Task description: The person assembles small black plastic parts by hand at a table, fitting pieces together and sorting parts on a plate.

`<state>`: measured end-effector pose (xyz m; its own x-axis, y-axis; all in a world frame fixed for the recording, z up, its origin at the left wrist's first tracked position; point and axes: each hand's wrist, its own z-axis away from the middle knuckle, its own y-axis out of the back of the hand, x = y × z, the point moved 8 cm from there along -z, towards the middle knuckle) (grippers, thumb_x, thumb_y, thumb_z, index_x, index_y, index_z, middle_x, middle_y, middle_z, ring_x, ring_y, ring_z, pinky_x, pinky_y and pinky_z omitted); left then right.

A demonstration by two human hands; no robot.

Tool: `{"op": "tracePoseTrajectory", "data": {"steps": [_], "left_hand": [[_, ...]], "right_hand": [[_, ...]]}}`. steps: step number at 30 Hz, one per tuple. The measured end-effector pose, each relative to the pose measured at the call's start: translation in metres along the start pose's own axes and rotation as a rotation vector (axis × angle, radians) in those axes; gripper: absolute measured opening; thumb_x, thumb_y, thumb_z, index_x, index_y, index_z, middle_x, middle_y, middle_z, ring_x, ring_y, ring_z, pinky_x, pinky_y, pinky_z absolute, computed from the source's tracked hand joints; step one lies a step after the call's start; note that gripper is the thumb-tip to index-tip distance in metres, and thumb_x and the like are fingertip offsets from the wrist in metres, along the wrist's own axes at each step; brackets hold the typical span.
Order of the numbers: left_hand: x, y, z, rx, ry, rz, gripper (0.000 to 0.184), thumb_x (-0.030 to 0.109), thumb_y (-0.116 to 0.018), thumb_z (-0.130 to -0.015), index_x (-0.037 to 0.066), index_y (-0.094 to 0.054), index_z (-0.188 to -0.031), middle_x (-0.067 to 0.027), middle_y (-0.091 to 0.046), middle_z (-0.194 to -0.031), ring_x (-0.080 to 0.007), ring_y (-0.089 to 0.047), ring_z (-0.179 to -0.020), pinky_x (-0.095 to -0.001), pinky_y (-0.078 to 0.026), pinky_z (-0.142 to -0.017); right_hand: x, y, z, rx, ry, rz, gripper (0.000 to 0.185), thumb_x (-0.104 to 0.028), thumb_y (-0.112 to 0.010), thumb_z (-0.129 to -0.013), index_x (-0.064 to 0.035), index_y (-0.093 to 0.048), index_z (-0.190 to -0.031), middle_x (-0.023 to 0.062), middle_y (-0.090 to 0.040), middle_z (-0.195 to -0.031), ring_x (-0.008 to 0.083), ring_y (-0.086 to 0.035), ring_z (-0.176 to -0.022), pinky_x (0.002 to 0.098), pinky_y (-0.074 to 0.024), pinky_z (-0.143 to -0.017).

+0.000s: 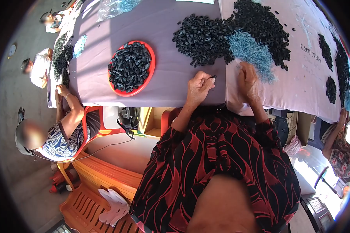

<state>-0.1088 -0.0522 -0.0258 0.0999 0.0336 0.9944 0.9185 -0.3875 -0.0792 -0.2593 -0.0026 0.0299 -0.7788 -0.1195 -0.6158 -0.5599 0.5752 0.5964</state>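
On the table [289, 91], blue pieces [252, 48] seem handy for the right hand [248, 79], its grip unclear; the left hand [200, 87] pinches a black piece [214, 77].

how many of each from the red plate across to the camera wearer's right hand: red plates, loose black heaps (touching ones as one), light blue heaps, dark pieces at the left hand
Red plate: 1
Loose black heap, joined: 1
Light blue heap: 1
Dark piece showing at the left hand: 1
Total: 4
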Motion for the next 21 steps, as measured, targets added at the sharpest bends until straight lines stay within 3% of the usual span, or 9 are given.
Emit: {"op": "tracePoseTrajectory", "data": {"steps": [3, 5, 9, 11, 17, 21], "left_hand": [[-0.001, 0.002, 0.001, 0.008, 0.02, 0.022, 0.008, 0.004, -0.051, -0.069, 0.001, -0.044, -0.066, -0.0011, -0.048, -0.053, -0.0045, -0.047, -0.048, -0.0154, -0.037, -0.043], [-0.003, 0.001, 0.002, -0.025, 0.034, 0.029, 0.006, 0.003, -0.049, -0.07, -0.001, -0.045, -0.072, -0.0039, -0.049, -0.065, -0.0072, -0.048, -0.054, -0.0164, -0.04, -0.049], [-0.004, 0.001, 0.001, -0.035, 0.027, -0.006, 0.007, 0.003, -0.049, -0.07, -0.001, -0.045, -0.073, -0.0036, -0.049, -0.064, -0.0071, -0.048, -0.054, -0.0163, -0.04, -0.049], [-0.002, 0.002, 0.0, -0.001, 0.027, 0.014, 0.009, 0.005, -0.051, -0.069, 0.001, -0.044, -0.066, -0.0005, -0.047, -0.052, -0.0039, -0.047, -0.048, -0.015, -0.035, -0.042], [-0.003, 0.002, -0.001, 0.009, 0.005, -0.001, 0.01, 0.005, -0.051, -0.069, 0.001, -0.043, -0.065, -0.0014, -0.048, -0.052, -0.0042, -0.047, -0.048, -0.0152, -0.035, -0.042], [-0.003, 0.002, -0.002, 0.02, 0.002, -0.012, 0.009, 0.005, -0.051, -0.069, 0.001, -0.043, -0.065, -0.0015, -0.048, -0.052, -0.0043, -0.047, -0.048, -0.0153, -0.035, -0.042]], "right_hand": [[0.006, 0.012, 0.007, 0.095, -0.026, -0.061, 0.017, -0.001, -0.041, -0.067, -0.0029, -0.045, -0.083, 0.012, -0.046, -0.071, 0.0232, -0.047, -0.058, 0.0299, -0.0386, -0.053], [0.002, 0.019, 0.01, 0.13, -0.013, -0.044, 0.018, 0.0, -0.041, -0.066, -0.0019, -0.045, -0.083, 0.0121, -0.045, -0.069, 0.022, -0.047, -0.058, 0.029, -0.0384, -0.053], [-0.002, 0.011, 0.015, 0.0, -0.082, -0.017, 0.017, -0.001, -0.042, -0.066, -0.0025, -0.046, -0.083, 0.0108, -0.044, -0.068, 0.0227, -0.047, -0.057, 0.0299, -0.0385, -0.052], [0.004, 0.002, 0.017, -0.068, -0.123, 0.058, 0.02, -0.006, -0.045, -0.067, -0.0042, -0.044, -0.086, 0.01, -0.044, -0.069, 0.0247, -0.047, -0.058, 0.0318, -0.0387, -0.051], [0.006, -0.013, 0.0, -0.158, -0.153, 0.256, 0.021, -0.014, -0.046, -0.069, -0.006, -0.041, -0.087, 0.0116, -0.045, -0.072, 0.0275, -0.048, -0.063, 0.0346, -0.0393, -0.051], [0.004, -0.014, -0.001, -0.152, -0.148, 0.253, 0.017, -0.013, -0.044, -0.069, -0.0057, -0.041, -0.084, 0.0119, -0.046, -0.075, 0.0279, -0.048, -0.066, 0.035, -0.0392, -0.053]]}}
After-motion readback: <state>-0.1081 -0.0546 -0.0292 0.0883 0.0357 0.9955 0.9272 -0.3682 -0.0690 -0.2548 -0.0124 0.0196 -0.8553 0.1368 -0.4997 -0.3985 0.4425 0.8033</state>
